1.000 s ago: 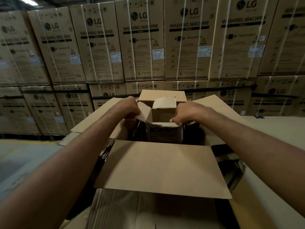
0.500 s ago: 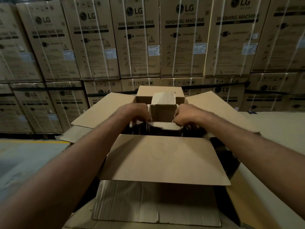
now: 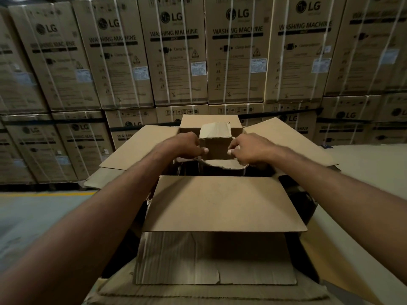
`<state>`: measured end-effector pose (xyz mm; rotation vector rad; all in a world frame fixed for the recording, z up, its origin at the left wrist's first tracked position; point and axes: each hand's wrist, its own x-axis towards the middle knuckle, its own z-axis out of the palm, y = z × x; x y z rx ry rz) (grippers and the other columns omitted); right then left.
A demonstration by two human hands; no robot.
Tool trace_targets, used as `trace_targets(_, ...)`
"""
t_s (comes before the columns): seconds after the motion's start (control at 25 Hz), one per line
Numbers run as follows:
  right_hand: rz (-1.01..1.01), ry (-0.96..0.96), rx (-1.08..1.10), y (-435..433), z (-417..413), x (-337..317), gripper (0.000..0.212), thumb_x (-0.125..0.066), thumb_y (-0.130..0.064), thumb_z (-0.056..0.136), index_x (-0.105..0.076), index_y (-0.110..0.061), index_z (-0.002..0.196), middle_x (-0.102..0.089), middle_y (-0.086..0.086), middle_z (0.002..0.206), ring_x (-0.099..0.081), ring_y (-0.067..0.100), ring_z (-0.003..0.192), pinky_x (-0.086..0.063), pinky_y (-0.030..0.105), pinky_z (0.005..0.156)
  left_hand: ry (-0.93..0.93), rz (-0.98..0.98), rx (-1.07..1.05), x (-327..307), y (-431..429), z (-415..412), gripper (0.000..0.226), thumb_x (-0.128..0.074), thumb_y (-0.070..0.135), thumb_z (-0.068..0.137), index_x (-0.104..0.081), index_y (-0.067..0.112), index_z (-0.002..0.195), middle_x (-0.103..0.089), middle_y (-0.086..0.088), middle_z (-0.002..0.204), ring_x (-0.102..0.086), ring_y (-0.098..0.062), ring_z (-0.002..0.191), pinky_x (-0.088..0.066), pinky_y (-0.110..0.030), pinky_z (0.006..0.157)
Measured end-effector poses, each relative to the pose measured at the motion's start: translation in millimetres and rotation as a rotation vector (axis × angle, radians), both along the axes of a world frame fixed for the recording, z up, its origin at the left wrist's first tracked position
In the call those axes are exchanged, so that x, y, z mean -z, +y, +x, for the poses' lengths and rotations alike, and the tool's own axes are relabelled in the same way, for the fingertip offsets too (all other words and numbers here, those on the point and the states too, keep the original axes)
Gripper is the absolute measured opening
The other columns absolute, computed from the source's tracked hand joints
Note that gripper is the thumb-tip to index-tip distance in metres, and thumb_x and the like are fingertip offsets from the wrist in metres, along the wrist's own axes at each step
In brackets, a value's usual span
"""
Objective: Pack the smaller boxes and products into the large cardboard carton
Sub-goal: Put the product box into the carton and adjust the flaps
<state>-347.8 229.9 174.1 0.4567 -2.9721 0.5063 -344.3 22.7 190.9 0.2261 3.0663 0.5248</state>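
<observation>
Strapped washing-machine cartons [image 3: 180,62] wall the background from 9 to 3 o'clock, and before them stands one large carton [image 3: 220,203] with its four flaps spread. The left hand [image 3: 187,146] grips the 9 o'clock edge, and the right hand [image 3: 246,148] the 3 o'clock edge, of the one smaller box [image 3: 218,148], which is sunk in the carton's 12 o'clock end. Step, as judged: seating this box; the next move calls for an even downward press before release, and other contents are too dark to count.
</observation>
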Motion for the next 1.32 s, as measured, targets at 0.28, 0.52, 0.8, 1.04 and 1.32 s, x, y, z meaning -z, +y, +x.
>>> trace_targets(0.28,-0.174,-0.035,-0.026,1,25,-4,0.037,-0.052,-0.049,0.104,-0.073,-0.02,0.115,-0.072,0.005,0.115,-0.066,0.016,0.1,-0.052,0.032,0.081,0.026,0.075,0.093,-1,-7,24,0.054,-0.058,0.055,0.097,-0.064,0.015,0.133,-0.062,-0.008,0.136,-0.055,-0.021,0.117,-0.043,-0.036,0.09)
trace_targets(0.52,-0.096,-0.037,-0.064,8,53,3,0.037,-0.064,-0.042,0.1,-0.069,-0.021,0.13,-0.068,0.0,0.129,-0.062,0.012,0.108,-0.044,0.026,0.082,-0.069,0.063,0.096,4,-4,52,0.058,-0.068,0.053,0.092,-0.061,0.017,0.137,-0.053,-0.002,0.14,-0.049,-0.019,0.12,-0.041,-0.034,0.091)
trace_targets(0.8,-0.199,0.229,-0.012,23,87,2,0.036,-0.069,-0.042,0.096,-0.068,-0.029,0.13,-0.063,0.0,0.138,-0.058,0.019,0.123,-0.044,0.033,0.085,0.354,0.164,-0.046,6,7,104,0.042,-0.058,0.057,0.097,-0.065,0.028,0.127,-0.062,0.003,0.138,-0.056,-0.016,0.123,-0.045,-0.036,0.089)
trace_targets(1.04,-0.223,0.448,-0.028,32,140,18,0.029,-0.068,-0.042,0.096,-0.07,-0.03,0.122,-0.065,-0.001,0.126,-0.053,0.018,0.119,-0.044,0.035,0.093,0.596,0.073,-0.166,40,19,167,0.043,-0.048,0.063,0.098,-0.066,0.032,0.123,-0.068,0.007,0.122,-0.062,-0.01,0.11,-0.048,-0.045,0.099)
trace_targets(1.32,0.085,0.293,-0.09,33,185,55,0.058,-0.062,-0.049,0.097,-0.047,-0.028,0.149,-0.04,0.003,0.159,-0.035,0.026,0.146,-0.031,0.049,0.117,0.387,-0.112,-0.093,82,13,209,0.068,-0.053,0.058,0.098,-0.035,0.029,0.157,-0.025,0.005,0.168,-0.018,-0.021,0.155,-0.02,-0.058,0.12)
